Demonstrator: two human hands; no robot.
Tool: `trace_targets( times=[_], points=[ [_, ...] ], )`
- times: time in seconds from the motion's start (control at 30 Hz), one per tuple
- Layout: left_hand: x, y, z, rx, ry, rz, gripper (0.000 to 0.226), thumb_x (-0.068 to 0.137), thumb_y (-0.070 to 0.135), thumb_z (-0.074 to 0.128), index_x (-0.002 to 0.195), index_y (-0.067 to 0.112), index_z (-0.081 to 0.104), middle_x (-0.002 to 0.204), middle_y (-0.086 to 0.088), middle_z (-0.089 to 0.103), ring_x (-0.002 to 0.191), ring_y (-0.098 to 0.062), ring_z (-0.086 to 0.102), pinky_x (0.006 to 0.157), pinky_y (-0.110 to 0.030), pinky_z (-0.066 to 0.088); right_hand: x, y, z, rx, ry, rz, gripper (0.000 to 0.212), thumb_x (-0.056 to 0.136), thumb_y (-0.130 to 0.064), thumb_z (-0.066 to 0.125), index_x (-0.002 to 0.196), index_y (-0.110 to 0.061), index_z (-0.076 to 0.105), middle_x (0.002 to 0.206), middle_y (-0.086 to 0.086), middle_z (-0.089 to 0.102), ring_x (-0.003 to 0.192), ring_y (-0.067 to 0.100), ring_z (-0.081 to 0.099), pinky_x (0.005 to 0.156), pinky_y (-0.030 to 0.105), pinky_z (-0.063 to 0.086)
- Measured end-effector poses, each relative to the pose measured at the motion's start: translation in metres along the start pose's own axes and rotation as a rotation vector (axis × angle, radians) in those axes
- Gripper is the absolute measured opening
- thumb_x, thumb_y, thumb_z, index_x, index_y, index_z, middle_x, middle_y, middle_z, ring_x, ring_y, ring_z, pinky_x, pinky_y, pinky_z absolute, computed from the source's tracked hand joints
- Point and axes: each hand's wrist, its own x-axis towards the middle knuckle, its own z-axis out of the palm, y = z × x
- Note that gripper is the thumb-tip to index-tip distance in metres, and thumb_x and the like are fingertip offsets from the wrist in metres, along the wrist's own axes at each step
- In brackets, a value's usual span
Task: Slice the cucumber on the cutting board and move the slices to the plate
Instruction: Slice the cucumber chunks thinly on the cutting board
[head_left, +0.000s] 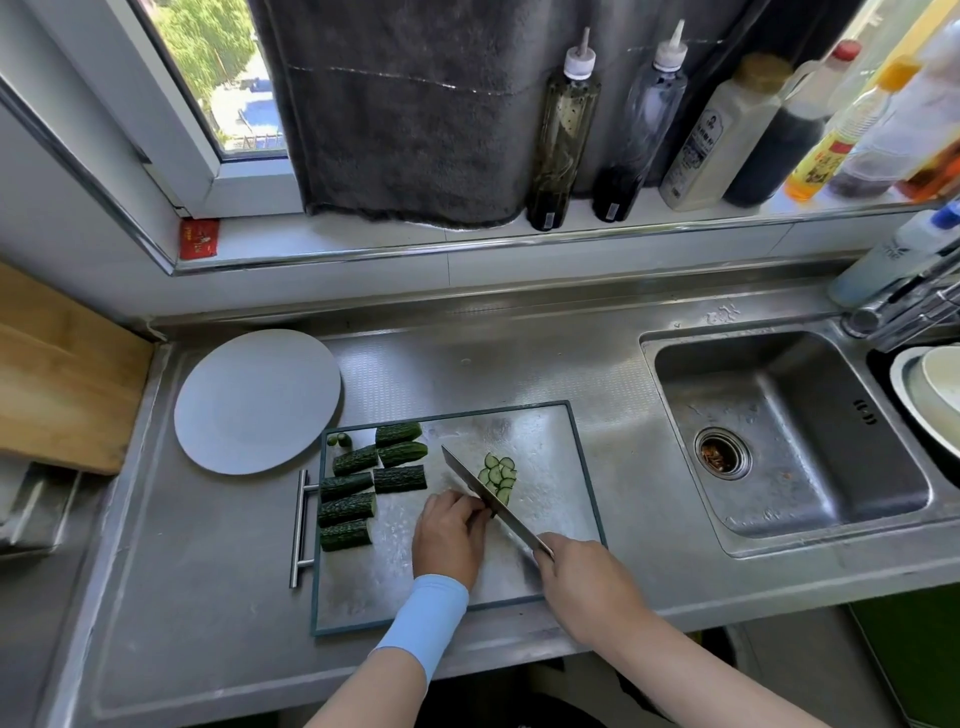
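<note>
A steel cutting board (545, 441) with a dark rim lies on the counter. Several dark green cucumber chunks (363, 488) rest in rows on its left part. A small pile of thin cucumber slices (500, 477) sits near the middle. My right hand (587, 582) grips the handle of a long knife (483, 493), whose blade stands beside the slices. My left hand (449, 530) presses on a cucumber piece right against the blade; the piece is mostly hidden under the fingers. A bare white plate (249, 395) sits left of the board's far corner.
A steel sink (779, 431) lies to the right, with stacked bowls (930, 395) and a tap (904, 306) beyond it. Bottles (566, 130) line the windowsill. A wooden board (57, 374) leans at the far left. The cutting board's bar handle (298, 525) sticks out leftward.
</note>
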Motion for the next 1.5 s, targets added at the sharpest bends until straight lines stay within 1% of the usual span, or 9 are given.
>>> trace_targets(
  times=[0.1, 0.43, 0.67, 0.87, 0.97, 1.13, 1.33, 1.4, 1.5],
  points=[
    [0.001, -0.002, 0.0, -0.001, -0.01, 0.022, 0.009, 0.075, 0.013, 0.08, 0.078, 0.018, 0.073, 0.078, 0.005, 0.062, 0.079, -0.015, 0.051, 0.065, -0.02, 0.038, 0.001, -0.001, -0.001, -0.021, -0.002, -0.013, 0.028, 0.102, -0.032, 0.037, 0.081, -0.022, 0.051, 0.064, -0.003, 0.053, 0.056, 0.012, 0.046, 0.051, 0.032, 0.033],
    [-0.003, -0.001, -0.002, -0.019, -0.007, 0.05, 0.011, 0.074, 0.01, 0.08, 0.077, 0.017, 0.072, 0.082, 0.006, 0.063, 0.081, -0.014, 0.052, 0.066, -0.019, 0.04, 0.002, -0.002, 0.003, -0.036, 0.0, -0.016, 0.026, 0.102, -0.031, 0.035, 0.087, -0.021, 0.054, 0.064, -0.003, 0.051, 0.056, 0.015, 0.045, 0.047, 0.029, 0.027],
    [-0.002, -0.003, -0.002, -0.028, -0.018, 0.065, 0.013, 0.073, 0.008, 0.08, 0.077, 0.016, 0.072, 0.08, 0.006, 0.063, 0.081, -0.014, 0.054, 0.065, -0.022, 0.044, 0.008, -0.004, 0.005, -0.021, -0.033, -0.006, 0.027, 0.103, -0.032, 0.034, 0.099, -0.024, 0.06, 0.075, -0.007, 0.055, 0.072, 0.023, 0.054, 0.061, 0.032, 0.042],
    [-0.003, -0.003, -0.001, -0.063, 0.005, 0.081, 0.013, 0.072, 0.004, 0.081, 0.077, 0.013, 0.072, 0.08, 0.002, 0.063, 0.081, -0.016, 0.054, 0.069, -0.018, 0.041, -0.001, -0.002, 0.002, -0.008, 0.001, -0.053, 0.026, 0.103, -0.033, 0.035, 0.089, -0.025, 0.055, 0.07, -0.004, 0.058, 0.064, 0.019, 0.052, 0.054, 0.034, 0.036],
    [-0.003, -0.005, 0.0, -0.075, 0.024, 0.08, 0.012, 0.072, 0.006, 0.082, 0.076, 0.012, 0.073, 0.079, 0.0, 0.064, 0.08, -0.017, 0.054, 0.069, -0.021, 0.043, -0.01, 0.003, -0.001, -0.023, 0.013, -0.053, 0.024, 0.102, -0.031, 0.036, 0.085, -0.021, 0.049, 0.07, 0.003, 0.059, 0.061, 0.021, 0.049, 0.055, 0.037, 0.038],
    [-0.002, -0.005, 0.0, -0.084, 0.023, 0.061, 0.012, 0.071, 0.006, 0.083, 0.075, 0.012, 0.074, 0.078, 0.0, 0.065, 0.081, -0.014, 0.053, 0.069, -0.02, 0.042, -0.013, 0.006, -0.004, -0.038, 0.005, -0.045, 0.025, 0.102, -0.03, 0.036, 0.083, -0.018, 0.047, 0.068, 0.004, 0.055, 0.06, 0.023, 0.045, 0.053, 0.035, 0.031],
    [-0.003, -0.009, 0.003, -0.072, 0.003, 0.041, 0.013, 0.07, 0.005, 0.083, 0.076, 0.013, 0.075, 0.079, 0.002, 0.066, 0.081, -0.015, 0.054, 0.067, -0.024, 0.044, -0.008, 0.001, -0.003, -0.024, -0.021, -0.012, 0.027, 0.102, -0.031, 0.037, 0.08, -0.02, 0.048, 0.066, -0.001, 0.052, 0.056, 0.015, 0.043, 0.047, 0.027, 0.027],
    [-0.003, -0.008, 0.002, -0.073, 0.0, 0.049, 0.013, 0.071, 0.005, 0.082, 0.077, 0.013, 0.075, 0.081, 0.003, 0.066, 0.082, -0.015, 0.055, 0.069, -0.023, 0.044, -0.003, -0.004, -0.001, -0.018, -0.034, -0.001, 0.027, 0.102, -0.031, 0.037, 0.083, -0.021, 0.052, 0.068, -0.003, 0.054, 0.057, 0.013, 0.045, 0.047, 0.028, 0.029],
    [-0.005, -0.008, 0.001, -0.066, -0.002, 0.073, 0.012, 0.072, 0.005, 0.081, 0.079, 0.013, 0.075, 0.082, 0.002, 0.066, 0.083, -0.014, 0.054, 0.072, -0.019, 0.042, 0.002, -0.009, 0.002, -0.039, -0.035, 0.001, 0.026, 0.103, -0.031, 0.036, 0.094, -0.023, 0.059, 0.078, -0.003, 0.061, 0.068, 0.02, 0.051, 0.056, 0.032, 0.035]
  ],
)
